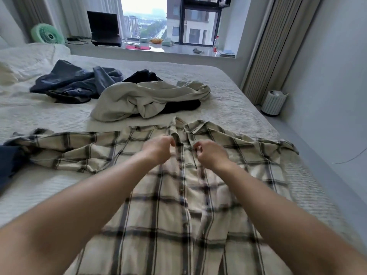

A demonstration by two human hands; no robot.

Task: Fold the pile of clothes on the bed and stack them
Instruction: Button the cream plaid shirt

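Note:
A cream plaid shirt [162,203] lies spread front-up on the bed [234,100], sleeves out to both sides, collar away from me. My left hand [157,148] pinches the left front edge near the collar. My right hand [210,153] pinches the right front edge beside it. Beyond the shirt lies a crumpled beige garment [147,100] on top of a black garment [178,108]. Rumpled blue jeans [73,82] lie at the back left. A dark blue garment [10,161] sits at the left edge.
A pillow [25,62] lies at the back left. The windowsill behind the bed carries a laptop [104,26], a green fan [47,34], a bottle [215,43] and small items. A white bin [274,103] stands on the floor at the right.

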